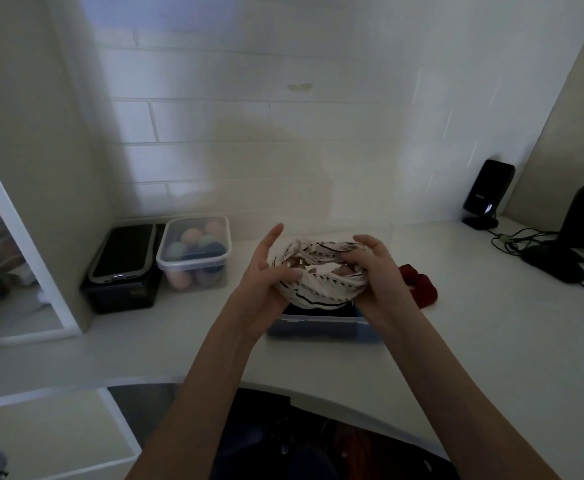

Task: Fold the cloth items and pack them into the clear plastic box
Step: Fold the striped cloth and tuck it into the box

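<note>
Over counter (457, 341): cloth (318, 271), seemingly between hands (321, 268).

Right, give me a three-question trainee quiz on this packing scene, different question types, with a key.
1. True or false: both hands grip the cream striped cloth above the clear plastic box.
2. Multiple choice: the red cloth lies (A) inside the box, (B) on the counter beside the right hand, (C) on the phone.
3. Fill in: the lidded container by the wall holds coloured ____.

Key: 1 true, the left hand and the right hand both hold it. 2 B. 3 balls.
</note>
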`<state>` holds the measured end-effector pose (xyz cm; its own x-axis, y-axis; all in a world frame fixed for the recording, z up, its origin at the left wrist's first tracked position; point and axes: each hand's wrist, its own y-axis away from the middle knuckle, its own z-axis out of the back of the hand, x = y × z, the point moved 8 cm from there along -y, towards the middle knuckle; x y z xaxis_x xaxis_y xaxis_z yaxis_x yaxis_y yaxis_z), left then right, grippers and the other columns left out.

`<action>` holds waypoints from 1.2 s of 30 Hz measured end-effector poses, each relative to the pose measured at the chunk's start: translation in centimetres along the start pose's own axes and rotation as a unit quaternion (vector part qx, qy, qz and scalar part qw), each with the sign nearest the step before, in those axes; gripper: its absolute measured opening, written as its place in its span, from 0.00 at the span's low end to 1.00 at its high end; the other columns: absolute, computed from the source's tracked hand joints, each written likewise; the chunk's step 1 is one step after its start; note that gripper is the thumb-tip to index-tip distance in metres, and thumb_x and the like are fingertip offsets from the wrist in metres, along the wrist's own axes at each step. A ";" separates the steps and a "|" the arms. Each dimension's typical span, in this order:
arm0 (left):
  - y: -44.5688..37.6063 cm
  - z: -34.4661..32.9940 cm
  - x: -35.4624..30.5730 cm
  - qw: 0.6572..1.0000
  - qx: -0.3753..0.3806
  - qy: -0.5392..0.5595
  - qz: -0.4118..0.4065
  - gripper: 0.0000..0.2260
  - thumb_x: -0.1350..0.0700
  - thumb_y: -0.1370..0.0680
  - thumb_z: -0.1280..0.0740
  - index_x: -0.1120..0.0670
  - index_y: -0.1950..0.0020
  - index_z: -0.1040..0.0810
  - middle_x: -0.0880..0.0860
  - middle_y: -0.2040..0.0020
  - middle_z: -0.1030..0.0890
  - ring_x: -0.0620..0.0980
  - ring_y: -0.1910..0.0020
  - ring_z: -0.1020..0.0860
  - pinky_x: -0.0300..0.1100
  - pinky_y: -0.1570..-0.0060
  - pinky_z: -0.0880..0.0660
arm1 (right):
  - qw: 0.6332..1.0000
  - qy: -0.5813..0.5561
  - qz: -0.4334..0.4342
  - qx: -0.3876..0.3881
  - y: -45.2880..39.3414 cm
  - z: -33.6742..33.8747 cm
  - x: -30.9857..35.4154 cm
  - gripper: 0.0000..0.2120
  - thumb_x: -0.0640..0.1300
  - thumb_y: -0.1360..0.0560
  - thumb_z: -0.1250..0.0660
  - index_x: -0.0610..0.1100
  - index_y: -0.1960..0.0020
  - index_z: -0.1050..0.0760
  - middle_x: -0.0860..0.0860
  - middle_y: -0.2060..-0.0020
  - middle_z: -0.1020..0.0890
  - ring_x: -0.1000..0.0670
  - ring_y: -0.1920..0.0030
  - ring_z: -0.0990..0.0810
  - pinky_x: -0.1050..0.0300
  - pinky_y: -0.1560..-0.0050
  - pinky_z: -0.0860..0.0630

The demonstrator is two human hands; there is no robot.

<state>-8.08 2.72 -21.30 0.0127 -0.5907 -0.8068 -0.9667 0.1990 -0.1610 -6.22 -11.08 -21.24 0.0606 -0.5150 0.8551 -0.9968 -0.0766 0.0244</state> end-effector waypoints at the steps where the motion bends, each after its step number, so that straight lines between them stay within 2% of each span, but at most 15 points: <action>1: 0.0 0.1 0.0 1.000 -0.004 -0.002 0.002 0.36 0.76 0.34 0.38 0.48 0.31 0.34 0.58 0.51 0.16 0.55 0.54 0.17 0.48 0.57 0.19 | 0.998 0.053 0.027 -0.001 0.2 0.2 0.3 0.12 0.28 0.29 0.38 0.44 0.54 0.27 0.43 0.65 0.19 0.46 0.66 0.21 0.54 0.65 0.23; 3: 0.0 0.2 -0.2 0.999 -0.018 -0.038 -0.001 0.32 0.77 0.30 0.42 0.49 0.33 0.31 0.59 0.50 0.18 0.53 0.55 0.18 0.46 0.57 0.18 | 0.988 0.148 0.048 0.003 0.9 0.2 0.6 0.12 0.29 0.29 0.36 0.46 0.53 0.25 0.42 0.61 0.17 0.45 0.62 0.19 0.55 0.66 0.21; 5: 0.2 0.2 -0.8 0.989 -0.034 -0.139 -0.019 0.27 0.78 0.30 0.42 0.50 0.42 0.26 0.59 0.51 0.20 0.51 0.58 0.18 0.42 0.62 0.19 | 0.973 0.225 0.043 -0.004 1.1 0.6 0.6 0.11 0.31 0.28 0.38 0.46 0.58 0.24 0.44 0.58 0.18 0.46 0.60 0.19 0.56 0.68 0.20; 8: 0.5 0.2 -2.6 0.927 -0.074 -0.359 -0.076 0.20 0.75 0.31 0.41 0.50 0.56 0.23 0.54 0.53 0.21 0.45 0.62 0.21 0.33 0.68 0.24 | 0.949 0.312 0.042 -0.014 1.0 0.7 1.0 0.14 0.31 0.27 0.40 0.46 0.62 0.23 0.43 0.56 0.20 0.47 0.57 0.20 0.56 0.67 0.18; 10: 0.7 -0.3 -3.6 0.884 -0.076 -0.448 -0.108 0.19 0.73 0.32 0.40 0.49 0.60 0.21 0.49 0.55 0.23 0.42 0.59 0.23 0.27 0.61 0.26 | 0.930 0.365 0.047 0.011 0.9 0.1 1.1 0.13 0.31 0.27 0.39 0.45 0.59 0.21 0.43 0.53 0.20 0.48 0.58 0.19 0.59 0.68 0.19; 12: 0.8 -0.6 -4.2 0.830 -0.072 -0.538 -0.129 0.19 0.71 0.31 0.38 0.49 0.57 0.19 0.49 0.53 0.27 0.39 0.54 0.27 0.20 0.55 0.34 | 0.887 0.454 0.066 0.044 0.9 -0.9 1.1 0.12 0.31 0.27 0.38 0.44 0.52 0.20 0.46 0.50 0.19 0.51 0.58 0.19 0.62 0.64 0.19; 16: 0.3 -0.4 -3.5 0.742 -0.013 -0.661 -0.110 0.20 0.73 0.31 0.38 0.56 0.46 0.18 0.51 0.49 0.29 0.46 0.49 0.28 0.17 0.54 0.39 | 0.750 0.647 0.107 0.089 0.8 -2.5 0.9 0.17 0.35 0.29 0.35 0.46 0.42 0.20 0.48 0.44 0.20 0.49 0.46 0.22 0.56 0.44 0.25; 18: 0.2 -0.3 -3.1 0.713 0.007 -0.694 -0.100 0.20 0.73 0.31 0.38 0.58 0.44 0.20 0.53 0.47 0.28 0.50 0.44 0.27 0.20 0.50 0.38 | 0.715 0.682 0.093 0.123 1.0 -2.9 0.2 0.18 0.37 0.28 0.34 0.46 0.39 0.22 0.46 0.42 0.21 0.48 0.43 0.24 0.61 0.45 0.29; 20: 0.2 -0.3 -2.9 0.695 0.020 -0.713 -0.089 0.21 0.73 0.31 0.38 0.58 0.42 0.21 0.55 0.44 0.26 0.52 0.43 0.27 0.29 0.45 0.35 | 0.680 0.713 0.081 0.151 1.2 -3.0 -0.4 0.20 0.40 0.28 0.33 0.46 0.36 0.25 0.46 0.40 0.23 0.47 0.41 0.25 0.62 0.47 0.32; 22: 0.1 -0.3 -2.8 0.664 0.028 -0.743 -0.075 0.21 0.69 0.30 0.37 0.54 0.40 0.22 0.53 0.42 0.26 0.52 0.42 0.27 0.40 0.40 0.33 | 0.641 0.747 0.074 0.159 1.1 -2.8 -0.7 0.23 0.44 0.28 0.32 0.47 0.34 0.29 0.47 0.39 0.24 0.47 0.39 0.27 0.60 0.43 0.33; 25: 0.2 -0.3 -2.5 0.543 0.042 -0.838 -0.033 0.21 0.57 0.29 0.33 0.45 0.37 0.26 0.47 0.39 0.30 0.50 0.39 0.33 0.50 0.42 0.38 | 0.620 0.767 0.047 0.161 0.5 -2.1 -1.2 0.26 0.51 0.30 0.30 0.49 0.33 0.31 0.47 0.38 0.24 0.46 0.38 0.28 0.50 0.36 0.31; 27: 0.1 -0.9 -2.2 0.485 0.078 -0.871 -0.023 0.19 0.53 0.29 0.32 0.46 0.38 0.25 0.48 0.38 0.32 0.51 0.39 0.35 0.51 0.40 0.39 | 0.590 0.790 0.053 0.157 0.2 -2.1 -1.2 0.28 0.55 0.31 0.30 0.51 0.33 0.31 0.47 0.39 0.25 0.46 0.39 0.29 0.46 0.37 0.30; 32: -1.3 -1.9 -0.9 0.393 0.139 -0.909 0.016 0.16 0.54 0.28 0.34 0.52 0.41 0.24 0.53 0.41 0.27 0.54 0.44 0.28 0.47 0.45 0.36 | 0.420 0.883 0.134 0.162 0.5 -4.7 -0.5 0.24 0.60 0.32 0.32 0.49 0.40 0.26 0.48 0.46 0.26 0.46 0.44 0.30 0.48 0.45 0.33; 34: -1.7 -1.9 -0.6 0.359 0.140 -0.921 0.055 0.16 0.57 0.29 0.33 0.52 0.42 0.24 0.53 0.45 0.24 0.54 0.47 0.26 0.44 0.49 0.39 | 0.394 0.895 0.118 0.175 0.5 -5.3 -0.6 0.20 0.57 0.30 0.32 0.47 0.43 0.24 0.49 0.55 0.26 0.47 0.53 0.29 0.51 0.51 0.34; 36: -2.1 -1.9 -0.3 0.337 0.145 -0.927 0.078 0.15 0.59 0.29 0.33 0.53 0.43 0.24 0.53 0.48 0.22 0.53 0.51 0.26 0.44 0.49 0.41 | 0.388 0.900 0.076 0.183 0.2 -5.2 -1.1 0.17 0.53 0.30 0.32 0.46 0.45 0.24 0.50 0.59 0.25 0.47 0.58 0.28 0.53 0.55 0.34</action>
<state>-6.55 1.03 -19.60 0.3646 0.8954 0.2555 -0.9306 0.3409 0.1332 -6.71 -6.10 -19.44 -0.4610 0.8683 -0.1830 -0.8873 -0.4480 0.1098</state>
